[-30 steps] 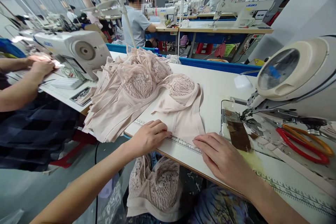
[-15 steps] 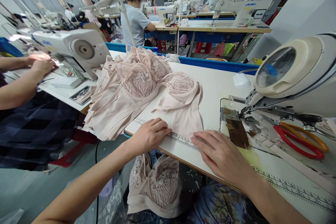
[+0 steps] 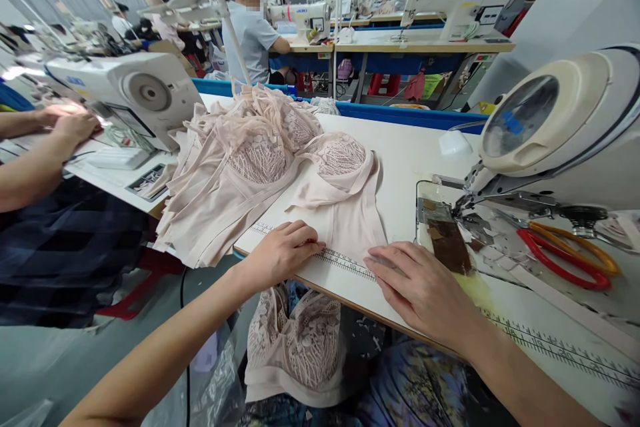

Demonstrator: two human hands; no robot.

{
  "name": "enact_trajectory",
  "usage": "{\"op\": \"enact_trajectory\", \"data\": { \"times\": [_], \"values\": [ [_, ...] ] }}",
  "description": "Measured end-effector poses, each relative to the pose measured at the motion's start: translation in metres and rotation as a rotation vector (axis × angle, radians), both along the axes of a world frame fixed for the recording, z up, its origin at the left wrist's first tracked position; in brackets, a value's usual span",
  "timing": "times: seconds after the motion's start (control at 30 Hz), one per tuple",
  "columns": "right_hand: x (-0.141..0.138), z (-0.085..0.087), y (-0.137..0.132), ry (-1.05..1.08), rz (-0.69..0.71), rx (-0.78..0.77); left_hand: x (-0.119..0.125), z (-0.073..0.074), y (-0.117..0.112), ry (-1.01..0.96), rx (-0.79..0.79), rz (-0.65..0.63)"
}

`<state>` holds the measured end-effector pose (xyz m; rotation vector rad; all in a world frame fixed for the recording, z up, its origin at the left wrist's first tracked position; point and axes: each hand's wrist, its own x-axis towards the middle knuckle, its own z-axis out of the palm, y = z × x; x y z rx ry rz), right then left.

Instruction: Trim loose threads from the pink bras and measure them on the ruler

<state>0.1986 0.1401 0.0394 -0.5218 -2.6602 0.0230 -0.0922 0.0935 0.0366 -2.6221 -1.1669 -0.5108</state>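
Observation:
A pale pink lace bra piece (image 3: 340, 193) lies flat on the white sewing table (image 3: 415, 160), its lower edge at the printed ruler strip (image 3: 345, 261). My left hand (image 3: 283, 252) rests on the table at the fabric's lower left corner, fingers curled against it. My right hand (image 3: 425, 290) lies palm down on the fabric's lower right corner, fingers together and flat. A heap of the same pink pieces (image 3: 235, 173) is stacked to the left. Another lace piece (image 3: 295, 347) hangs below the table edge over my lap.
A white sewing machine (image 3: 560, 133) stands at right, with red-and-orange scissors (image 3: 570, 257) on its bed. A co-worker's arms (image 3: 40, 153) work at another machine (image 3: 125, 90) on the left. More sewing stations and a seated person (image 3: 253, 33) fill the background.
Both hands stay on the fabric's lower edge. The view has shifted slightly, and nothing was picked up or let go.

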Motion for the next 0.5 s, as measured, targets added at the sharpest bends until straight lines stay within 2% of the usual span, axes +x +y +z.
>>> {"op": "enact_trajectory", "data": {
  "times": [0.1, 0.5],
  "values": [
    [0.000, 0.001, 0.000, 0.006, 0.002, 0.011, -0.002, 0.001, 0.000, 0.020, -0.015, -0.005],
    [0.001, 0.002, 0.003, 0.005, -0.017, 0.028, 0.005, 0.011, -0.005, 0.168, 0.086, -0.026]
  ]
}}
